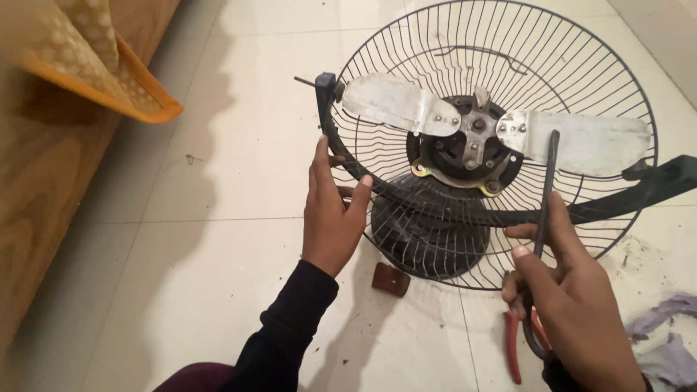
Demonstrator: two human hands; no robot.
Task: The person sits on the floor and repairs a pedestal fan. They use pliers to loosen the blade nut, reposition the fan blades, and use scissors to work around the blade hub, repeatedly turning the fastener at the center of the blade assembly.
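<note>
A dismantled fan stands on the tiled floor: a black wire guard (581,65), dull metal blades (396,105) and a central hub (472,145) over the motor housing (428,232). My left hand (330,214) grips the curved black bracket (330,141) at the guard's left side. My right hand (573,297) is closed around a black cable (550,167) that runs up to the hub, and red-handled pliers (512,345) show under that hand.
A small brown block (390,279) lies on the floor below the guard. A wooden bed frame (43,218) with an orange-edged patterned mattress (94,65) is at the left. Grey-purple cloth (664,334) lies at the lower right, with dirt specks around.
</note>
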